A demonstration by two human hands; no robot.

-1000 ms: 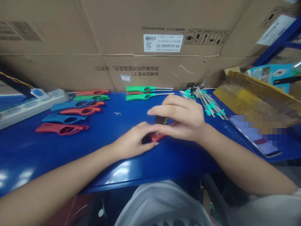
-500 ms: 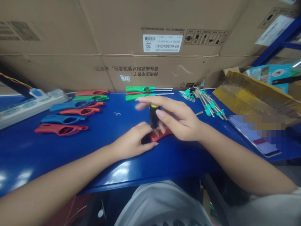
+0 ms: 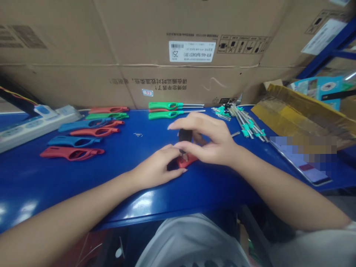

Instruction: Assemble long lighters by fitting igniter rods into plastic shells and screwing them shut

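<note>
My left hand [image 3: 157, 166] lies on the blue table, its fingers closed on the end of a red lighter body [image 3: 190, 160]. Above that end stands a screwdriver [image 3: 184, 137] with a black handle, roughly upright, its tip down at the lighter. My right hand [image 3: 213, 141] grips the screwdriver, the thumb across the front of the handle and the index finger arched above it. That same hand covers the far part of the lighter. A few small screws [image 3: 137, 134] lie on the table beyond my left hand.
Several empty lighter bodies, red, blue and green [image 3: 75, 141], lie at the left beside a white power strip [image 3: 41, 126]. Finished-looking green lighters [image 3: 164, 115] are at the back. Metal tubes with teal parts [image 3: 247, 122], a phone [image 3: 300, 163] and a taped carton [image 3: 300, 115] are on the right.
My right hand's thumb has shifted down and left along the screwdriver, and the fingers cover more of its handle. My left hand and the lighter body stay in place.
</note>
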